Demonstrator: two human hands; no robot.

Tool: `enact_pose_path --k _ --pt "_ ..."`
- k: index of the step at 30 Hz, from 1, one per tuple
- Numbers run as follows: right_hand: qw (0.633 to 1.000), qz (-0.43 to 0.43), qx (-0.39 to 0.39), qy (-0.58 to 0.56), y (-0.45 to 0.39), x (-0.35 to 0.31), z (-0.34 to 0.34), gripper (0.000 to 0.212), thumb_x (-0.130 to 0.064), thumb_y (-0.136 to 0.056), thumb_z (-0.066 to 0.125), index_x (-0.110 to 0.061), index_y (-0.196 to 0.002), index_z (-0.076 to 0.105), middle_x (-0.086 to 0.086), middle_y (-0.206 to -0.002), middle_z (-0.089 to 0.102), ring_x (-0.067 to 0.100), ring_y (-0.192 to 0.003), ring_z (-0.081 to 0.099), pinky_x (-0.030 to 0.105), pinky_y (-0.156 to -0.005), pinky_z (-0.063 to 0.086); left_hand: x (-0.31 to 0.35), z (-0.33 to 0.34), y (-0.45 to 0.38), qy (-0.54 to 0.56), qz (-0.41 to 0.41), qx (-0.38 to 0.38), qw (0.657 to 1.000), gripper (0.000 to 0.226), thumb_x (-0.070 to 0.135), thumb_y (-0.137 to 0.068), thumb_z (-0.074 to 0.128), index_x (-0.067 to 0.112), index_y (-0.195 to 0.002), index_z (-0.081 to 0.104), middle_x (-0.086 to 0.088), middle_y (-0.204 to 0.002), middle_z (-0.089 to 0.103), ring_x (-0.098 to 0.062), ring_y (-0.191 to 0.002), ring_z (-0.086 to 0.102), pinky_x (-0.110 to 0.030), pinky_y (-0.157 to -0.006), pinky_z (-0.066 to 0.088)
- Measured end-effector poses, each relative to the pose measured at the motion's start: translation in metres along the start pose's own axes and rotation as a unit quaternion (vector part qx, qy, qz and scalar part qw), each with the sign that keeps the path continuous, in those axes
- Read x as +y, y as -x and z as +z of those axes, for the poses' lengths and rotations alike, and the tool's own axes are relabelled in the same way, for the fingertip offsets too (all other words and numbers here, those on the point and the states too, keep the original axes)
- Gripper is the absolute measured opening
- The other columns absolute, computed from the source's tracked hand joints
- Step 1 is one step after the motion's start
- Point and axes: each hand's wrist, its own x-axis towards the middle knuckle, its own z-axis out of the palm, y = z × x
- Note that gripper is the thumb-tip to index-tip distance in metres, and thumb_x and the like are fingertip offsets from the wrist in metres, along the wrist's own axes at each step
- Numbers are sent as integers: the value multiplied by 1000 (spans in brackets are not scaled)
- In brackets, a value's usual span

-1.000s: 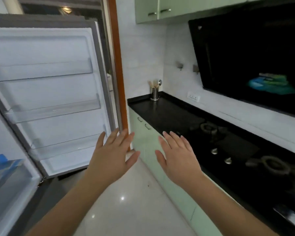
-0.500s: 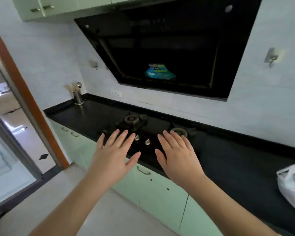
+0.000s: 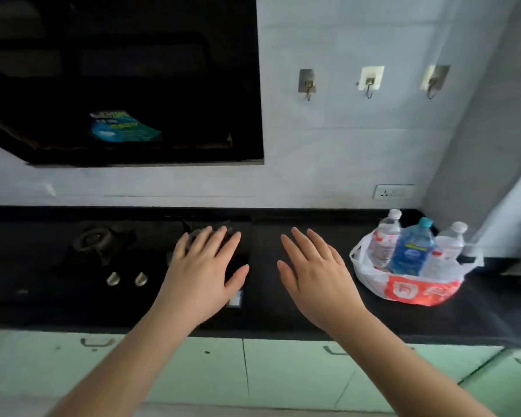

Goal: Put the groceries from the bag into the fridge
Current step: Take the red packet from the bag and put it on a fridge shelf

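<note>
three bottles (image 3: 411, 251) half hidden in the bag (image 3: 409, 288), labels blurred

Three bottles stand in one bag (image 3: 409, 288) at the desk's right end: two clear bottles (image 3: 384, 237) and one blue bottle (image 3: 411, 251). Three wall hooks (image 3: 306, 82), two stove knobs (image 3: 112, 279), one socket (image 3: 394, 192), two hands (image 3: 203, 273).
</note>
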Motion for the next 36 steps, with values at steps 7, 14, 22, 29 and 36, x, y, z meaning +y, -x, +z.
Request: enact_pose_path --k 7,14,22,29,36 --pt "987 159 -7 1 9 69 -6 59 -55 -99 17 -29 -152 17 -4 -161 17 19 -148 14 37 -118 16 52 32 -81 66 112 -1 991 68 61 -92 26 21 -143 49 -9 -146 51 -31 -135 46 -57 -107 39" --pt "964 260 22 59 46 126 -12 70 -58 -92 2 -28 -151 25 -3 -158 27 19 -146 21 38 -117 17 136 45 -131 108 232 8 967 69 59 -92 25 18 -142 49 -9 -145 53 -30 -135 47 -50 -109 39" --pt "950 306 23 66 83 214 -3 59 -53 -97 22 -22 -142 44 0 -146 47 22 -137 39 40 -111 34 228 67 -170 113 310 -27 944 67 58 -98 25 26 -156 15 -1 -163 21 -19 -151 14 -39 -120 14" --pt "957 286 -6 40 86 287 14 59 -54 -98 21 -25 -145 39 -2 -147 46 21 -138 38 40 -113 31 288 93 -193 109 286 -73 949 71 61 -93 14 26 -154 23 -1 -159 31 -18 -148 23 -40 -120 17" --pt "964 266 -20 -1 66 336 46 59 -51 -98 21 -20 -138 51 4 -139 55 25 -130 49 44 -109 39 324 119 -208 128 275 -103 947 81 62 -86 6 23 -151 33 -2 -154 40 -19 -145 31 -37 -118 22"
